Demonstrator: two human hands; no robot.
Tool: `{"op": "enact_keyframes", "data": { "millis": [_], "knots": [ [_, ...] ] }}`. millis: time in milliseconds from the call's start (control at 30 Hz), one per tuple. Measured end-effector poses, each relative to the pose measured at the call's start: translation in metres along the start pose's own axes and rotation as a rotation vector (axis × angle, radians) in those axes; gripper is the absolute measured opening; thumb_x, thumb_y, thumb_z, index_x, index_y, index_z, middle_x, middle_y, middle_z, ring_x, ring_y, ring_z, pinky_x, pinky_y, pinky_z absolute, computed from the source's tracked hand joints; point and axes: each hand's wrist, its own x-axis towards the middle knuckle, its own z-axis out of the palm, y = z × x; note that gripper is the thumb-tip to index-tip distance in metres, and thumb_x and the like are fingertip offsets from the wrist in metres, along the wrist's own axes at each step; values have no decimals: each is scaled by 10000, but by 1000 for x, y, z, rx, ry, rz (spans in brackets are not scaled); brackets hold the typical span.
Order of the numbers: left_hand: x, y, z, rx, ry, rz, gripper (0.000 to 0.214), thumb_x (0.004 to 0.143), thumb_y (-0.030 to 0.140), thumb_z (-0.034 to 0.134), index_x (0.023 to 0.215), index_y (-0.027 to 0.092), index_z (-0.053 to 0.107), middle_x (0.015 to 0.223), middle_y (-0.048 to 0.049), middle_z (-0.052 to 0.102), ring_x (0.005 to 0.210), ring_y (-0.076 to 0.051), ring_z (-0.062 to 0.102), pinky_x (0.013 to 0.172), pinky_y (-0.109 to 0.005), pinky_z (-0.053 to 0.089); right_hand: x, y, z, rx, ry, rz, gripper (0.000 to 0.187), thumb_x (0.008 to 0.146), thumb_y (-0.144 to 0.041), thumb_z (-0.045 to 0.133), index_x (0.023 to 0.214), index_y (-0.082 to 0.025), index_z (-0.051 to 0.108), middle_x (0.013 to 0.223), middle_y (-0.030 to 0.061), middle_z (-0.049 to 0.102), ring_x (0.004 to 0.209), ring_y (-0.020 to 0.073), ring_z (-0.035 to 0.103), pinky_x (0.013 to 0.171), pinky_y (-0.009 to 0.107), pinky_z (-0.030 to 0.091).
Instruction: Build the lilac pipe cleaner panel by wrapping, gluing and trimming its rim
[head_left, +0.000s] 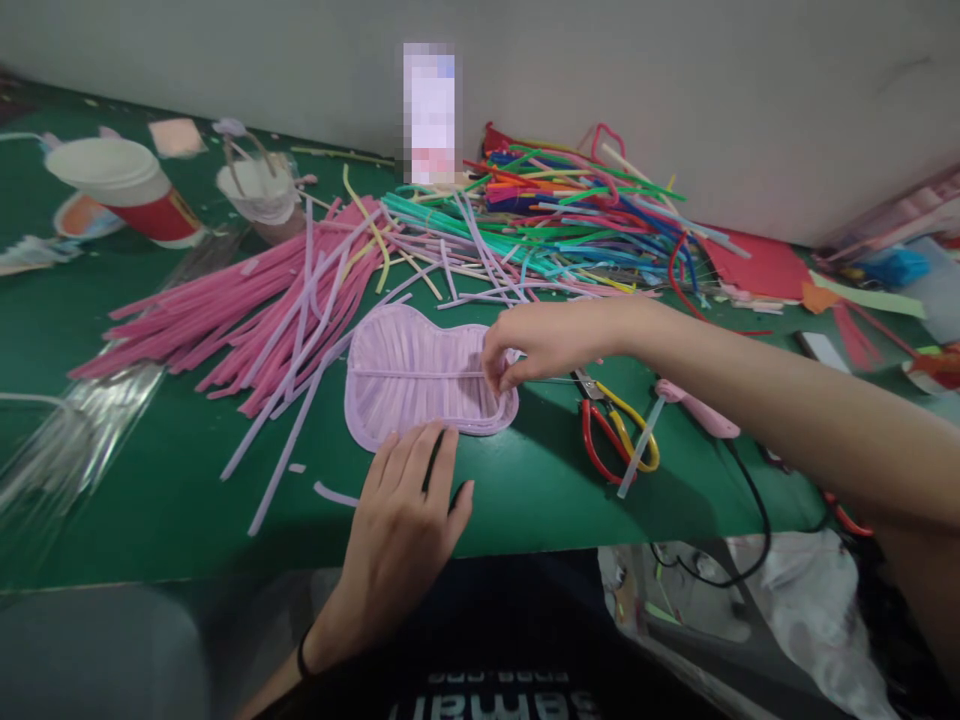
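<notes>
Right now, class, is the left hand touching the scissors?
Apart. The head view shows a stretch of green table between the left hand and the scissors.

black top point(480, 630), pale block lettering point(495, 706) across front; thin dark band point(302, 655) round left wrist; right forearm point(750, 390) bare.

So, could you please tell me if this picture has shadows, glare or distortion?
Head view: a soft shadow lies on the table below the right hand; head view: glare streaks the clear plastic at left; head view: the cup near the left edge looks slanted and stretched.
</notes>
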Motion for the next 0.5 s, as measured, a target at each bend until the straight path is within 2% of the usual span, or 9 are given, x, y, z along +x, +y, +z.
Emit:
{"op": "enact_keyframes", "data": {
  "millis": [300, 500],
  "knots": [
    [-2, 0, 2, -16, 6, -22, 492, 905, 248, 602, 1316, -19, 554, 1272, -231, 632, 1179, -358, 590, 1044, -527, 478, 0, -7, -15, -32, 75, -75, 147, 867, -161, 650, 896, -221, 781, 917, -4, 763, 871, 156, 674, 780, 285, 464],
    [-3, 0, 3, -26, 1, -18, 496, 915, 252, 595, 1319, -33, 548, 1295, -240, 621, 1203, -362, 576, 1064, -532, 458, -2, -10, -12, 45, 30, -97, 139, 880, -159, 650, 908, -206, 778, 912, 2, 770, 874, 154, 679, 780, 280, 467]
  ]
}}
